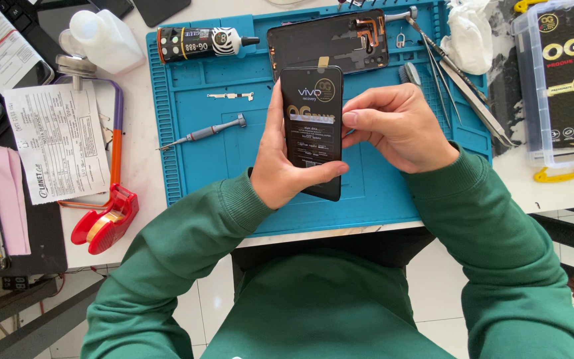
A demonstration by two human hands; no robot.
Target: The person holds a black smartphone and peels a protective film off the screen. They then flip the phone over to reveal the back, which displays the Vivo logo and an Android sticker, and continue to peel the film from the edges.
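Black, flat glass phone screen panel [312, 126] is being gripped upright by the left hand [280, 166], steadying it while the right hand [396, 126] is pinching its edge.

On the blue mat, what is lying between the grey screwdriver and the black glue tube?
In the head view, a small thin metal part lies on the blue mat between the grey screwdriver and the black glue tube; otherwise the stretch is bare.

White table [137, 166] (blue mat [380, 193], papers [58, 143], tape dispenser [104, 223]).
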